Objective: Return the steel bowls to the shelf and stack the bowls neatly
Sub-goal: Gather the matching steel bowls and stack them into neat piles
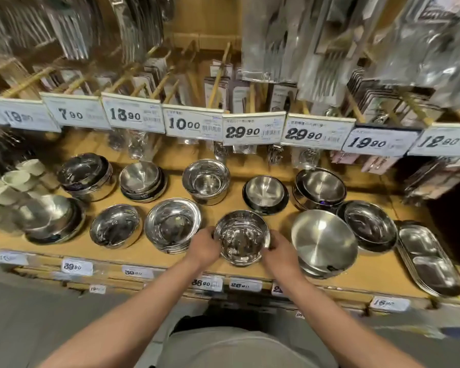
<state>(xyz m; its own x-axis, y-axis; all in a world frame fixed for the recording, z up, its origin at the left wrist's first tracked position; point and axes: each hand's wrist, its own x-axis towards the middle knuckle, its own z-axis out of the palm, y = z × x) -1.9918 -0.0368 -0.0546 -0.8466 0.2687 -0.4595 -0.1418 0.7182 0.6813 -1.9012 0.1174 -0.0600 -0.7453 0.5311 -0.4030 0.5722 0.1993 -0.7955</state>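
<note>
A shiny steel bowl [241,236] sits at the front middle of the wooden shelf [154,251], upright with its mouth up. My left hand [203,247] grips its left rim and my right hand [280,250] grips its right rim, fingers curled round the edge. Stacks of other steel bowls stand around it: one stack [172,224] just to the left, a matte bowl [324,241] tilted on a stack just to the right, and a deep stack [206,180] behind.
More bowl stacks fill the back row [265,193] and left side [114,224]. Oval divided steel trays [430,261] lie at the far right, pale cups [16,179] at far left. Price tags [254,131] and hanging packaged utensils overhang the shelf.
</note>
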